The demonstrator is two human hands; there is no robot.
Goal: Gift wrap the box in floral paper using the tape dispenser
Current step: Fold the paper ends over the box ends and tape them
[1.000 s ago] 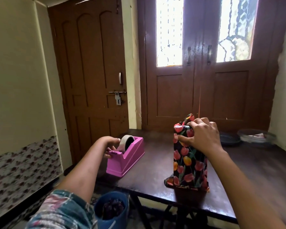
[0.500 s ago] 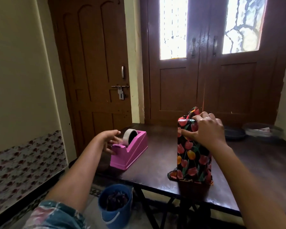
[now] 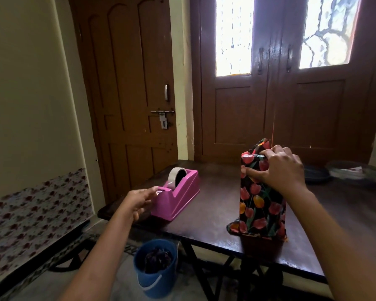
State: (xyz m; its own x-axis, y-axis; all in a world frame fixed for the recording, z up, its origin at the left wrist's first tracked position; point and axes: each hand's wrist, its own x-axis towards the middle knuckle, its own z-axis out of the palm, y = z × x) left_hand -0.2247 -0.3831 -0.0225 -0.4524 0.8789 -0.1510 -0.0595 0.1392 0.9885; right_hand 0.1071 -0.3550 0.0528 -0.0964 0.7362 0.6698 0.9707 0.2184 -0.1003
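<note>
1. Head view is the only one we're getting. We're taking the tape dispenser [image 3: 178, 198] as reference. It's sitting near the left end of the table [image 3: 213, 205], with its cutter end facing us.
2. The box [image 3: 262, 203] is standing on end to the right of the tape dispenser, well apart from it, with floral paper already around its sides.
3. The right hand [image 3: 280, 170] is clamping the box's top, fingers curling over the folded paper and thumb pressing the near face. We're judging that it's pinning the flap so the fold isn't springing open before tape lands.
4. The left hand [image 3: 139, 200] is reaching to the tape dispenser's cutter end, fingertips touching it or just beside it. It's blurred, so we're unable to tell whether it's pinching tape.
5. The hands are working apart: one is holding and the other looks to be fetching tape.
6. Paper at the box's base is flaring onto the table, so we're reading that end as not yet closed.
7. A blue bucket [image 3: 155, 268] is sitting on the floor below the tape dispenser. Dishes [image 3: 354, 172] are lying far right of it, beyond the box.
</note>
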